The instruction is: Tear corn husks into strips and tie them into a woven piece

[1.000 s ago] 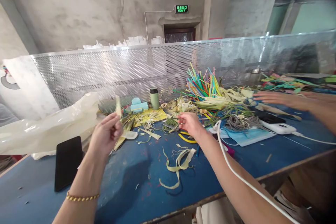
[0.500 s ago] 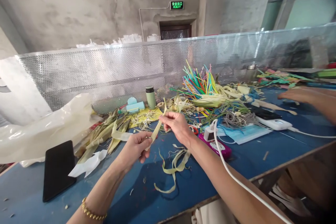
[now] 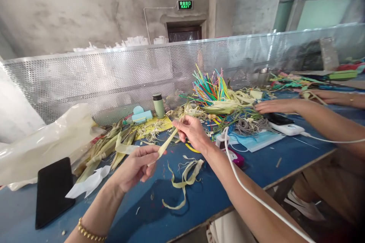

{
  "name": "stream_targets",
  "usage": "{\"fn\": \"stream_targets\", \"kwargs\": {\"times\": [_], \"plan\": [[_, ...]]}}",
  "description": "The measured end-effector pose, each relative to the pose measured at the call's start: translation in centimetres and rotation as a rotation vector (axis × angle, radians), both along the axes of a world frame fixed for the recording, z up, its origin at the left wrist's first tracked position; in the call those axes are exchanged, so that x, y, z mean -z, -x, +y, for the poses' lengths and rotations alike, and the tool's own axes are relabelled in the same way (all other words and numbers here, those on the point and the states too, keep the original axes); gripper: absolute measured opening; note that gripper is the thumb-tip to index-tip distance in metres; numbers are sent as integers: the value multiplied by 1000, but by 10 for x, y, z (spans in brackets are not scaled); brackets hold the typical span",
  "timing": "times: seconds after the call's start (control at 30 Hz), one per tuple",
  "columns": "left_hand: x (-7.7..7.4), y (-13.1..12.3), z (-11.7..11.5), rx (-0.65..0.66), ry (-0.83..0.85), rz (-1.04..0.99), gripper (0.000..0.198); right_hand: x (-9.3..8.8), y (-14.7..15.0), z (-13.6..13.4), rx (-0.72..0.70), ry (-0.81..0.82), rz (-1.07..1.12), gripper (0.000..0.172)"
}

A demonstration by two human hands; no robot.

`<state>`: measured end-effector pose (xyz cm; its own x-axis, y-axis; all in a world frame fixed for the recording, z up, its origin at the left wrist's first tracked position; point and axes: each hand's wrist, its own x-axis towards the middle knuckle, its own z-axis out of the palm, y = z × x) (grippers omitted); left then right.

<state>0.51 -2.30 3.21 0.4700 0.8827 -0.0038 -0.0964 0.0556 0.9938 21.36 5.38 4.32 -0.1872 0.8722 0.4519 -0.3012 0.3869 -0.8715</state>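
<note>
A pale yellow-green corn husk strip (image 3: 167, 143) runs diagonally between my two hands above the blue table. My left hand (image 3: 139, 166) pinches its lower end between thumb and fingers. Higher up, my right hand (image 3: 192, 132) grips the strip near its other end, which points toward the scrap pile behind. Below my hands, loose curled husk strips (image 3: 184, 186) lie on the blue tabletop. Left of my left hand sit a bundle of dried husks (image 3: 99, 153) and a torn white piece (image 3: 88, 183).
A black tablet-like slab (image 3: 54, 191) and a plastic bag (image 3: 57, 136) lie at left. Behind stand a green bottle (image 3: 158, 107) and colourful sticks (image 3: 211, 89). A white cable (image 3: 242, 182) crosses my right forearm. At right, a co-worker's hand (image 3: 276, 106) reaches over a phone (image 3: 281, 119).
The view has shifted slightly, moving the scene left. The husk strip looks straighter between my hands. A co-worker's hand has come in over the pile at right.
</note>
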Motion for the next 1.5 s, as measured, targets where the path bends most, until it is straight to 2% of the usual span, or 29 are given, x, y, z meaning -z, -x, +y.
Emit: {"fn": "stream_targets", "kwargs": {"times": [0.1, 0.17, 0.23, 0.33, 0.4, 0.47, 0.53, 0.6, 0.67, 0.7, 0.77, 0.87, 0.97, 1.1, 1.2, 1.3, 1.4, 1.5], "plan": [[2, 4, 3, 33, 21, -66, 18, 0, -4, 2, -2, -1, 21, 44], [3, 6, 4, 52, 28, -58, 17, 2, -7, 5, 66, -27, -41, 47], [2, 8, 4, 77, 37, -15, 19, 3, -10, 9, 226, -99, -191, 49], [1, 9, 2, 143, 62, 101, 26, 5, -16, 18, 542, -289, -439, 55], [2, 10, 3, 167, 67, 175, 29, 3, -22, 23, 722, -374, -509, 58], [5, 11, 6, 113, 39, 236, 29, -1, -27, 26, 873, -399, -519, 58], [10, 13, 13, -27, -12, 284, 27, -8, -31, 23, 940, -413, -550, 55], [14, 15, 20, -190, -52, 305, 25, -15, -33, 11, 828, -444, -684, 48], [17, 15, 25, -289, -69, 302, 23, -20, -32, -6, 519, -478, -960, 39], [18, 15, 26, -310, -76, 298, 22, -20, -31, -15, 339, -498, -1111, 28], [17, 14, 26, -318, -92, 292, 24, -17, -30, -34, 74, -564, -1347, 4], [12, 11, 21, -313, -111, 289, 26, -3, -35, -52, -87, -587, -1576, 23], [8, 8, 17, -310, -115, 294, 27, 12, -47, -55, -42, -535, -1603, 8], [8, 7, 17, -307, -113, 281, 29, 20, -57, -46, -2, -425, -1443, 13], [11, 11, 22, -362, -135, 215, 30, 14, -50, -39, 1, -159, -1166, 20], [15, 17, 28, -492, -156, 120, 32, 1, -32, -31, -26, 65, -800, 24], [15, 17, 30, -547, -152, 61, 33, -10, -6, -23, -125, 212, -455, 22], [13, 11, 27, -475, -138, 17, 33, -14, 25, -16, -288, 341, -257, 16]]}}
